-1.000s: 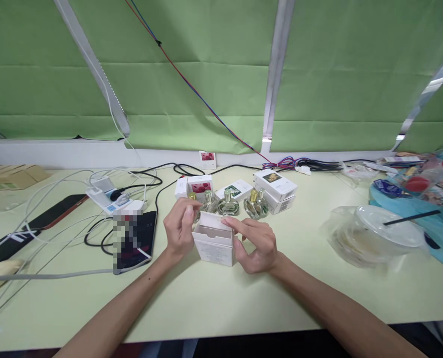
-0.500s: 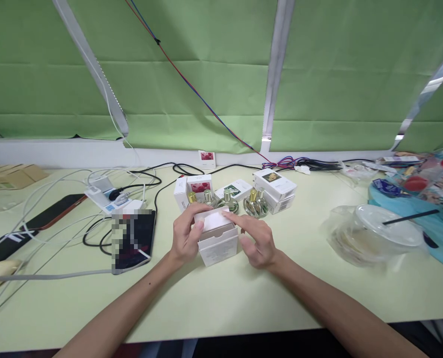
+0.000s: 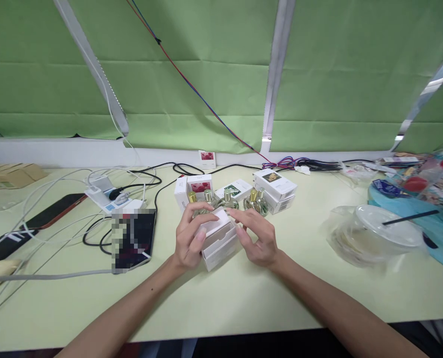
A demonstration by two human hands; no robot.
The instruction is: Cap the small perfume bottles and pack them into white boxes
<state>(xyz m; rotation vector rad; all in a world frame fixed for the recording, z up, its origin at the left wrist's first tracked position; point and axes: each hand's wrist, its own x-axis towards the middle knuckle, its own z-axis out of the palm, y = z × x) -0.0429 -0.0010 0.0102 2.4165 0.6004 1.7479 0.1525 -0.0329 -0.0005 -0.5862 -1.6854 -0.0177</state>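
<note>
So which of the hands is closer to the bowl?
Right. The right hand is left of the bowl, apart from it; the left hand is farther left, on the open box.

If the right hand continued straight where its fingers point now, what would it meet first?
Probably the open white box, just ahead of the fingers of the right hand; whether they touch it is unclear.

Office-like workspace: pale desk point(image 3: 221, 311), power strip point(image 3: 101, 199), cables point(image 3: 320, 165), computer mouse point(image 3: 1, 267), green blinds point(image 3: 206, 40).
</note>
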